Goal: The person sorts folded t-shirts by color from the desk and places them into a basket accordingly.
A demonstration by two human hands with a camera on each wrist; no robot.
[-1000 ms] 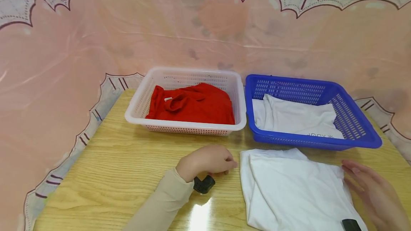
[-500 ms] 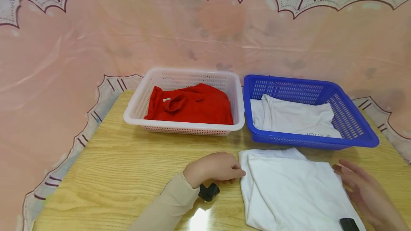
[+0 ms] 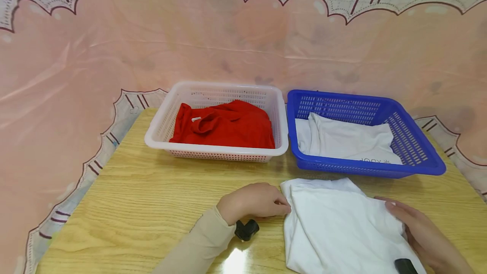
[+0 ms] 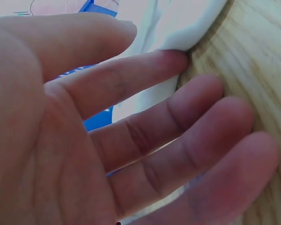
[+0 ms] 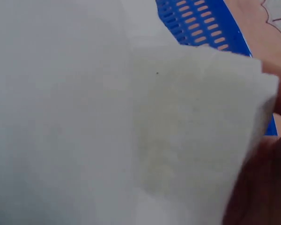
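Observation:
A folded white garment (image 3: 342, 227) lies on the table, several layers thick. At its left edge is my left hand (image 3: 254, 201), palm toward the cloth. In the left wrist view its index fingertip meets the garment's edge, the thumb (image 4: 103, 40) is spread apart from it, and the other fingers rest near the wood. My right hand (image 3: 422, 231) grips the garment's far right corner, thumb on top and fingers behind. The right wrist view has the cloth lifted in layers at that corner, covering most of the hand (image 5: 257, 187).
Behind the garment stands a blue basket (image 3: 365, 171) with a folded white printed garment (image 3: 350, 138) inside. Beside it on the left, a white basket (image 3: 220, 149) holds a red garment (image 3: 228, 124). A pink patterned curtain (image 3: 171, 37) backs the wooden table (image 3: 144, 198).
My left hand has moved right, up to the garment's left edge. My right hand has moved left onto the far right corner and taken hold of it.

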